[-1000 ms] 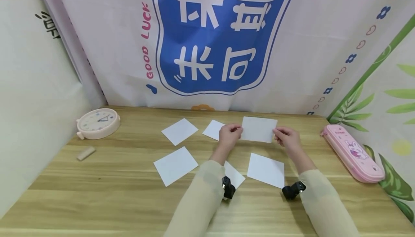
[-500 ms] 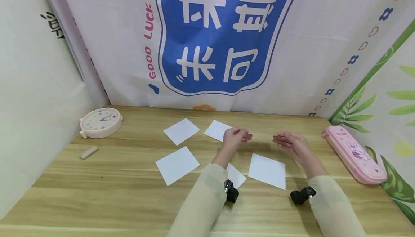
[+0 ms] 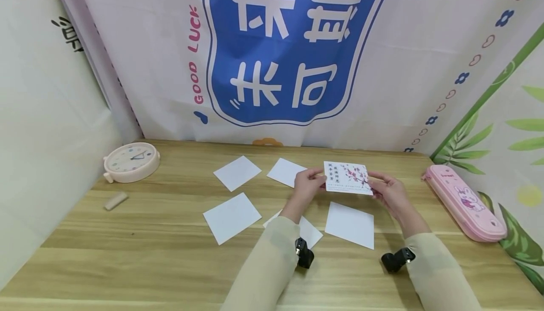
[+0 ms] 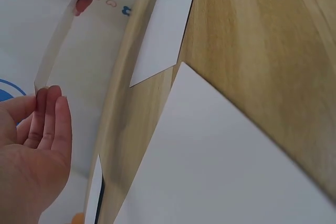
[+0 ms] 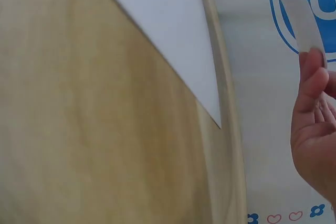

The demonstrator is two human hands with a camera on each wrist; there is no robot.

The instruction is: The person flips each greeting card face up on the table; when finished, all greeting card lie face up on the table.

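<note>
In the head view, a white card (image 3: 348, 177) printed with pink blossoms and dark characters is held above the table by both hands. My left hand (image 3: 307, 187) pinches its left edge; my right hand (image 3: 389, 194) pinches its right edge. The left wrist view shows the card (image 4: 55, 48) nearly edge-on between the left hand (image 4: 39, 145) and the other hand's fingers. In the right wrist view the right hand (image 5: 317, 124) grips the card's end (image 5: 302, 14). Beneath and in front of the hands lies a blank white card (image 3: 350, 225). Another blank card (image 3: 285, 171) lies left of the left hand.
Further blank cards, one at the back left (image 3: 237, 173) and one in front of it (image 3: 232, 218), lie on the wooden table (image 3: 127, 254). The left forearm partly covers another card (image 3: 309, 231). A pink pencil case (image 3: 465, 202), a round clock (image 3: 132, 161) and a small beige block (image 3: 115, 201) stand around.
The held card showed its blank side a second ago. Half a second ago it was scarcely visible, edge-on between the hands. Now its printed side faces up, and the hands are slightly lower and further right.
</note>
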